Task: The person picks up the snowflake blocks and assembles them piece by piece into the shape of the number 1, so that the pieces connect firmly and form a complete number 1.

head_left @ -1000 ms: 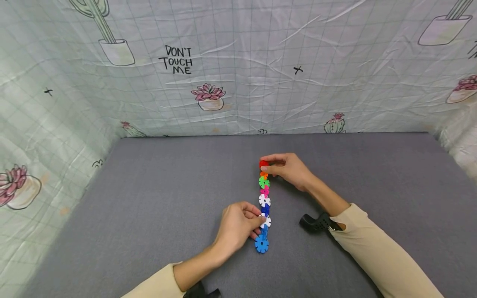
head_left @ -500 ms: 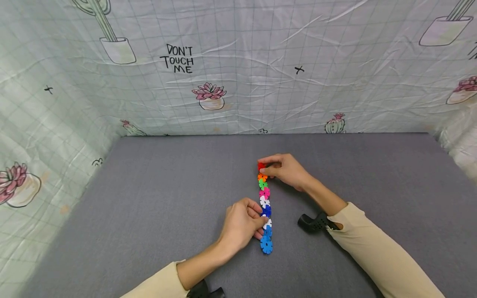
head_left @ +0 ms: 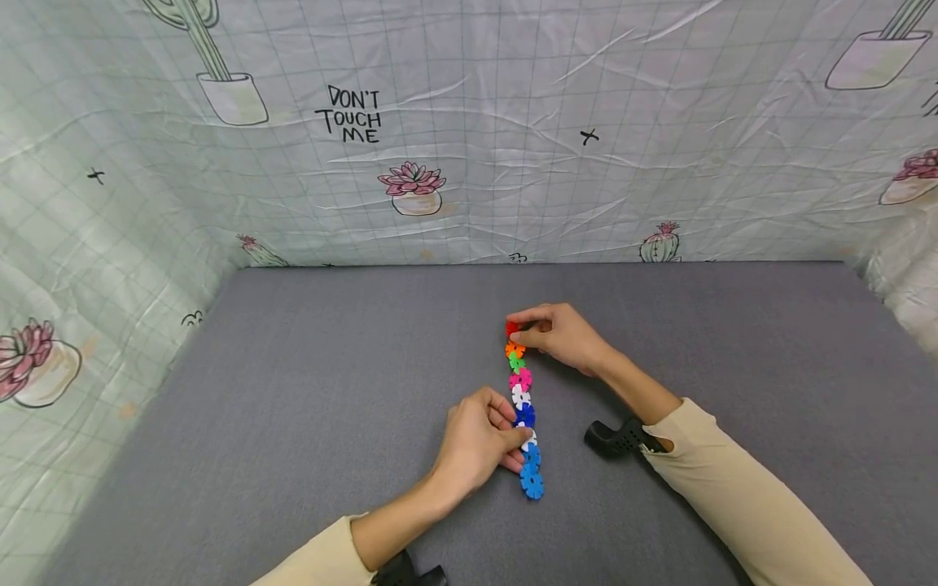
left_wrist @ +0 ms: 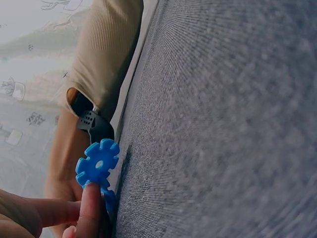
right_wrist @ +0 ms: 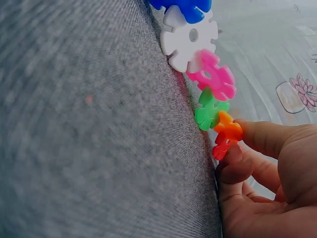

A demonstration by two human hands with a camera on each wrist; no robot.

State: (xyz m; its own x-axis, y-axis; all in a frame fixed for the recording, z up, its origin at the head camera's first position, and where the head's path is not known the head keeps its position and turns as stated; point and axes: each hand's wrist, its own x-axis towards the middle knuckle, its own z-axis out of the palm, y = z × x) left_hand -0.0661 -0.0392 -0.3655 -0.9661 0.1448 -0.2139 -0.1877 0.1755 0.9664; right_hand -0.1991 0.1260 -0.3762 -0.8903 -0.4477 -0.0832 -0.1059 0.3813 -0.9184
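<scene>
A chain of notched plastic snowflake discs [head_left: 520, 380] runs away from me in the head view, slotted together in red, orange, green, pink, white and blues. My right hand [head_left: 566, 338] pinches the red disc [head_left: 511, 328] at the far end. With thumb and fingers, my left hand [head_left: 475, 435] grips the chain at a white disc [head_left: 530, 443] near its close end. Beyond that grip, the last light blue disc [head_left: 532, 482] sticks out towards me. The right wrist view shows the orange disc [right_wrist: 229, 130] and green disc [right_wrist: 212, 110] beside the right fingertips, close over the cloth.
Grey cloth [head_left: 330, 391] covers the table under both hands. A wrinkled sheet printed with plants [head_left: 484, 146] hangs behind the table and along its sides. A black wrist mount [head_left: 619, 438] juts from the right sleeve, another [head_left: 409, 572] from the left.
The chain's near end has swung to the right, and its discs have tilted. My left hand has shifted slightly right; my right hand has moved a little left. Both keep their grip.
</scene>
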